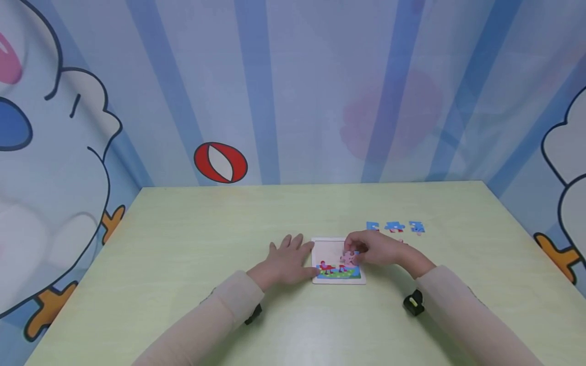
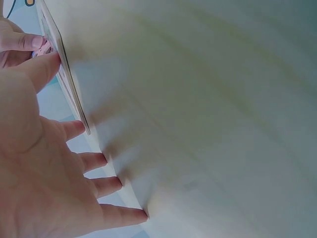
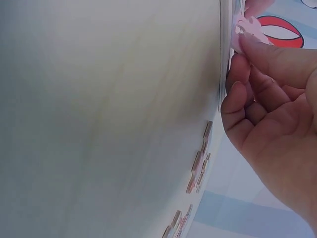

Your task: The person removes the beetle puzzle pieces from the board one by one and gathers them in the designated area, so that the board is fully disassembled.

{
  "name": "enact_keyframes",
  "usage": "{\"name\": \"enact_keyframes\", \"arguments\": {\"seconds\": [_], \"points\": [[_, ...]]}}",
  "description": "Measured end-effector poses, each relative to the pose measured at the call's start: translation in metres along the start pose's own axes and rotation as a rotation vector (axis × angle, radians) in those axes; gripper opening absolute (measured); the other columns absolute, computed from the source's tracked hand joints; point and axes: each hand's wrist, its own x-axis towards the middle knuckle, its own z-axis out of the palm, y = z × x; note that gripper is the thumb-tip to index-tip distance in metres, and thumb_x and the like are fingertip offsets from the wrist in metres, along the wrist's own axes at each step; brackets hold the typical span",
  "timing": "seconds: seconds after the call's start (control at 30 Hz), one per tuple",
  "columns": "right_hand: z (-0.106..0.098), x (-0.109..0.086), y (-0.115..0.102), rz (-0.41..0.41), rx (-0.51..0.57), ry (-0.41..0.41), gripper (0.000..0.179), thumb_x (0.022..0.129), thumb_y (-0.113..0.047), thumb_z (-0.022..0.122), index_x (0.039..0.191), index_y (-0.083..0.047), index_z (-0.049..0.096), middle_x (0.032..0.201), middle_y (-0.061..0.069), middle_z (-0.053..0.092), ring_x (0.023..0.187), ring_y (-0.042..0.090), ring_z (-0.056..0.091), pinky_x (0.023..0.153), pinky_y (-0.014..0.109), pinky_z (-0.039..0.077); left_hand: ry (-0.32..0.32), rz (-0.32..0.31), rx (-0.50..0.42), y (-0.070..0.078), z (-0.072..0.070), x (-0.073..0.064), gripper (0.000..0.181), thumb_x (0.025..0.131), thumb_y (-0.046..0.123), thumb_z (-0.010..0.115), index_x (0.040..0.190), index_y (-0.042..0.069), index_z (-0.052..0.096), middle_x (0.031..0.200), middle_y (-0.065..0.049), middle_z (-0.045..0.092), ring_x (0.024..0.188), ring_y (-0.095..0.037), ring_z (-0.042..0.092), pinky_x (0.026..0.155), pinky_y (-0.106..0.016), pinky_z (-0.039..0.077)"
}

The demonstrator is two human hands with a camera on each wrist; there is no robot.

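A square puzzle board (image 1: 339, 281) with a pale frame lies on the table, its lower part filled with a green, blue and red picture. My right hand (image 1: 377, 247) pinches a pink puzzle piece (image 1: 347, 258) between thumb and fingers over the right half of the board. In the right wrist view the thumb lies across that pink piece (image 3: 246, 27). My left hand (image 1: 290, 260) is spread flat at the board's left side, thumb and index fingertip at its edge. The left wrist view shows the other fingertips resting on the table.
Behind the right hand lie loose blue puzzle pieces (image 1: 394, 226), some partly hidden by that hand. The pale wooden table (image 1: 206, 223) ends at a cartoon-printed backdrop (image 1: 302, 91). A black wrist device (image 1: 414, 303) hangs under the right sleeve.
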Motion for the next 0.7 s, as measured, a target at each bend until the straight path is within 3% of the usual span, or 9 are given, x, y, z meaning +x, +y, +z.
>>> {"name": "enact_keyframes", "arguments": {"seconds": [0.47, 0.7], "points": [[-0.001, -0.001, -0.002, 0.034, -0.001, 0.018, 0.019, 0.088, 0.005, 0.061, 0.099, -0.011, 0.059, 0.099, 0.003, 0.065, 0.09, 0.018, 0.057, 0.08, 0.034, 0.046, 0.002, 0.0, 0.005, -0.001, 0.0, -0.001, 0.073, 0.093, 0.056, 0.051, 0.152, 0.019, 0.031, 0.16, -0.012, 0.019, 0.146, -0.038, 0.013, 0.109, -0.068, 0.015], [-0.011, -0.008, 0.004, 0.0, 0.013, 0.039, 0.015, 0.089, -0.001, 0.063, 0.101, -0.01, 0.061, 0.097, 0.002, 0.066, 0.086, 0.019, 0.055, 0.077, 0.033, 0.047, 0.0, 0.001, 0.005, -0.001, 0.0, -0.001, 0.073, 0.092, 0.055, 0.052, 0.152, 0.019, 0.03, 0.16, -0.012, 0.019, 0.146, -0.038, 0.013, 0.11, -0.067, 0.015]]}}
